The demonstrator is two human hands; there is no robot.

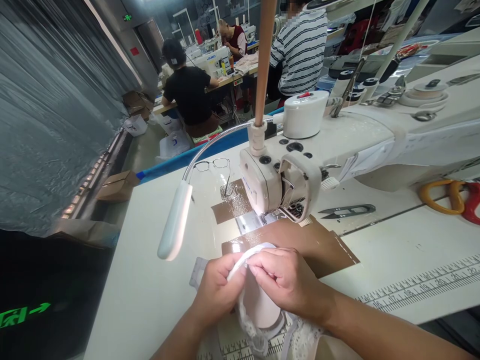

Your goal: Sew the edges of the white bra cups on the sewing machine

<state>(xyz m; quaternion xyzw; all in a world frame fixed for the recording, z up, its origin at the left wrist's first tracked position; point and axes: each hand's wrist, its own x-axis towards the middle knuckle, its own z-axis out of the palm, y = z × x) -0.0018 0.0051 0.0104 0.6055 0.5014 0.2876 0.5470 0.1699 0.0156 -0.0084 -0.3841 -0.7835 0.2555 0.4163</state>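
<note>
Both my hands pinch the white edge of a pale bra (260,307) with lace trim, held over the table in front of the sewing machine (258,182). My left hand (216,284) closes thumb and fingers on the left part of the edge. Right beside it, my right hand (288,276) grips the same edge, its fingertips nearly touching the left thumb. Below my hands hang the smooth cup and lace, partly hidden by the right hand and wrist. The machine's needle area lies just beyond my hands, with no fabric visibly under it.
Brown tape (326,247) covers part of the table (150,280). Thread snips (348,211) and orange-handled scissors (444,196) lie right. A lamp (175,220) hangs left, near eyeglasses (212,165). A printed ruler (423,287) runs along the front. Several people sit at machines behind.
</note>
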